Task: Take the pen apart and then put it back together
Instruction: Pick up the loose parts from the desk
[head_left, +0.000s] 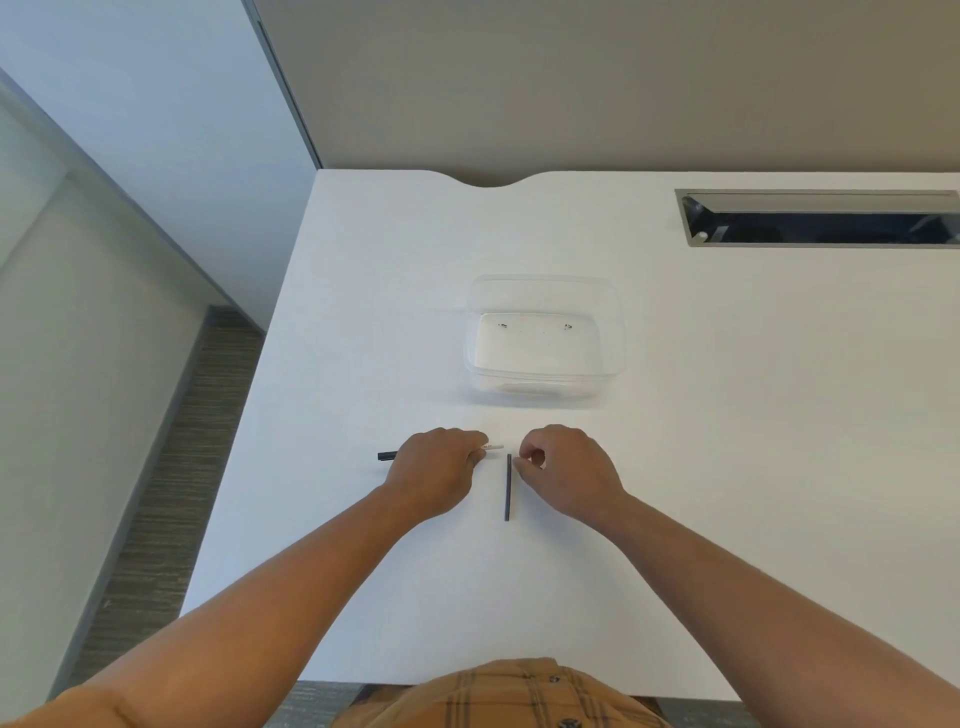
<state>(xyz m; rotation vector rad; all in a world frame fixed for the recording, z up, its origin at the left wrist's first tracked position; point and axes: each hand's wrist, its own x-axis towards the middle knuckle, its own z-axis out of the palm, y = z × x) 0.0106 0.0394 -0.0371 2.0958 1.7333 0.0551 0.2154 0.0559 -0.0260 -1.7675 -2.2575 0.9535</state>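
My left hand (434, 470) is closed around the pen body (492, 447), which lies crosswise on the white table (363, 322). Its white end pokes out to the right of my fingers and its black end (387, 455) sticks out to the left. A thin dark rod, the ink refill (507, 487), lies on the table pointing away from me, between my two hands. My right hand (563, 467) hovers just right of the refill's far end, thumb and forefinger pinched close together; whether they touch the refill cannot be told.
A clear plastic container (543, 291) stands on the table beyond my hands, with two tiny dark bits inside. A metal-rimmed cable slot (818, 195) is set in the table at the far right. The table's left edge drops to the carpeted floor (171, 467).
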